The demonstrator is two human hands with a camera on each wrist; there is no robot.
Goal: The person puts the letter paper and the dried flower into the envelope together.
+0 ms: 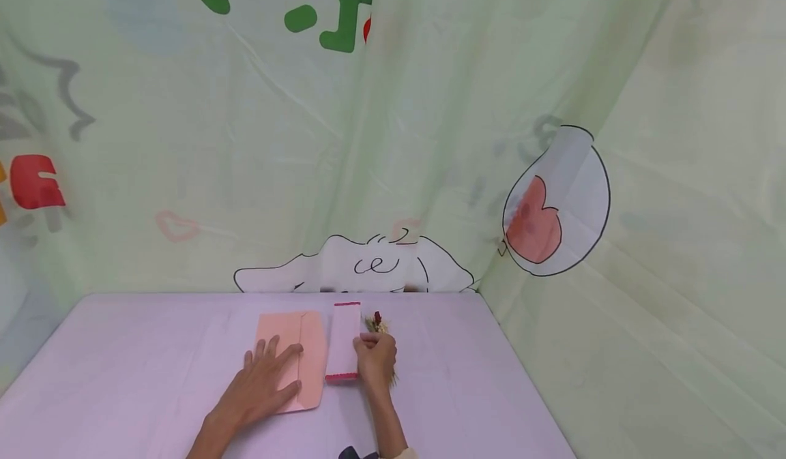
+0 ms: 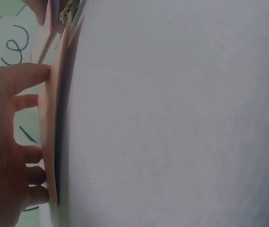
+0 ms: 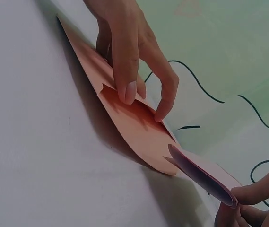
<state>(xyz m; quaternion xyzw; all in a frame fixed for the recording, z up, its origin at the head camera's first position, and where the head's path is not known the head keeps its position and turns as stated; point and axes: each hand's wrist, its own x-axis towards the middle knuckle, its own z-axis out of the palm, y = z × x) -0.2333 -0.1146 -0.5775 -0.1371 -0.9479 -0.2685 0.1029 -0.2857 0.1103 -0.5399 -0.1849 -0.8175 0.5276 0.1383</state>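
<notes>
A salmon-pink envelope (image 1: 313, 360) lies on the table with its flap side to the right. Over it spreads my left hand (image 1: 258, 385), pressing with extended fingertips. In the right wrist view, the thumb and a finger of that hand rest by the edge of the envelope's open pocket (image 3: 139, 113). My right hand (image 1: 377, 360) pinches the right edge of a folded pale pink card (image 1: 344, 339) with red trim at both ends. The card is held beside the envelope's flap. A small dried-flower bunch (image 1: 377, 319) with a dark red bloom is partly hidden behind the right hand.
The table (image 1: 467, 377) has a pale lilac cover. Behind it hangs a light green curtain (image 1: 276, 159) with cartoon drawings, and another curtain side (image 1: 675, 309) runs along the right edge. A small dark object (image 1: 350, 453) shows at the bottom, near the right forearm.
</notes>
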